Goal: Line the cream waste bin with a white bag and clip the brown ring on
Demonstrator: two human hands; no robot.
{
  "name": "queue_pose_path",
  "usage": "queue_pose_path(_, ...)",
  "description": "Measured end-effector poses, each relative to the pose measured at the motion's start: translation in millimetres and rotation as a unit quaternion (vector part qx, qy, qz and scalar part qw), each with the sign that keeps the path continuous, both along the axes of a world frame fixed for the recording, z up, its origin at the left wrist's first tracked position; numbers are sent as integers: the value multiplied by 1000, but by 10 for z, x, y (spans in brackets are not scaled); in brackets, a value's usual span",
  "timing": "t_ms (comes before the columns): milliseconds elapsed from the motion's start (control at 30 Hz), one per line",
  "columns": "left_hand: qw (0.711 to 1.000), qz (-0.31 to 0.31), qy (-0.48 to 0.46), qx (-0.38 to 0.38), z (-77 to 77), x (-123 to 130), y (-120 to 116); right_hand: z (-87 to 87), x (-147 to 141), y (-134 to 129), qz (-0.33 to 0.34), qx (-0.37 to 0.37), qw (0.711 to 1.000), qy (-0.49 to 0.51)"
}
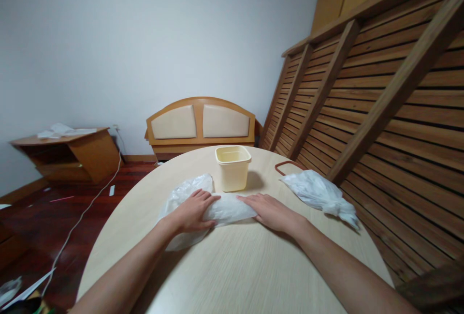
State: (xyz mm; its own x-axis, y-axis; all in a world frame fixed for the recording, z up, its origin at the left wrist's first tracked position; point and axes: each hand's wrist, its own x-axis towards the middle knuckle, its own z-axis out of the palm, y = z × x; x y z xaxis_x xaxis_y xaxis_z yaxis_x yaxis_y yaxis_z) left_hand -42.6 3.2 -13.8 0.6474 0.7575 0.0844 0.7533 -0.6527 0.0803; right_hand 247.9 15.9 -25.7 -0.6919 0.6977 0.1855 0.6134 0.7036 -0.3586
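A crumpled white plastic bag [229,210] lies on the round table in front of me. My left hand [195,211] rests flat on its middle-left part, fingers spread. At the bag's right end is my right hand [271,211], its fingers stretched out and touching the plastic, palm down. Just beyond the bag stands a pale yellow square bin [234,173], upright, with its open top showing. The part of the bag under my left palm is hidden.
To the right on the light wood table [232,275] lie a knotted white plastic bag [321,192] and a brown rectangular frame [281,164], partly covered by it. Wooden slats [362,111] lean at the right. A headboard [199,120] stands behind; a low cabinet [87,157] is at left.
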Motion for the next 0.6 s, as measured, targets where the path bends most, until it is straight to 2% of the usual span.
queue_pose_path(267,998,41,12,-37,13,-153,28,182,125,28,3,-15,999,36)
queue_pose_path(400,996,83,18,-2,8,-196,79,214,194,32,-13,-34,999,40)
queue_pose_path(600,997,68,30,24,5,-265,140,272,273,86,2,-75,995,62)
